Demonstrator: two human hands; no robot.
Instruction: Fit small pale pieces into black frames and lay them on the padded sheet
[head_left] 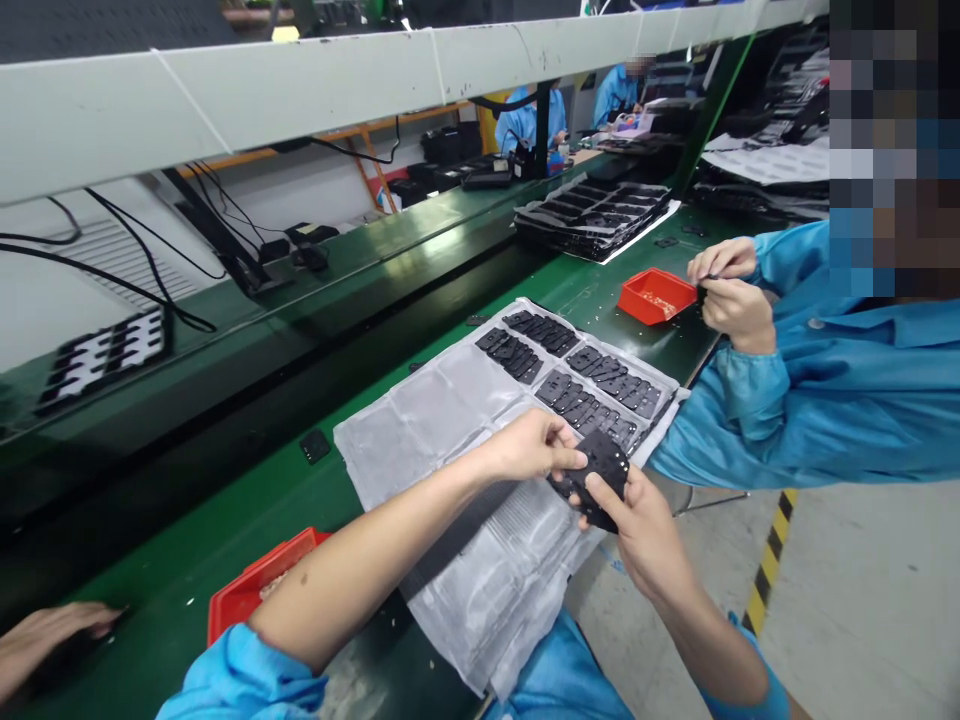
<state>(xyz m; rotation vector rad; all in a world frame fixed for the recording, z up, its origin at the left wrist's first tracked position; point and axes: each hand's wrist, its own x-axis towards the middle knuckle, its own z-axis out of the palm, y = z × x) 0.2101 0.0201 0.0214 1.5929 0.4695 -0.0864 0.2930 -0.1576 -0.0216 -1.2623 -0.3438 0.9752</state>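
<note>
Both of my hands hold a small stack of flat black plastic parts (604,462) with tiny light dots on top. My right hand (637,520) wraps round the lower right edge, thumb pressed on the upper face. At the upper left edge, my left hand (536,445) pinches the parts between thumb and fingers. Beneath them lies a tray covered with a whitish translucent sheet (442,400). Rows of similar black parts (589,405) fill several compartments at its far side. The sheet's near edge hangs over the table edge by my lap.
A red bin (262,580) stands under my left forearm. Another red bin (656,296) is by a co-worker's hands (731,295) at right. Stacked trays (592,215) sit farther back. A loose black part (315,446) lies on the green table; another person's hand (60,640) is at far left.
</note>
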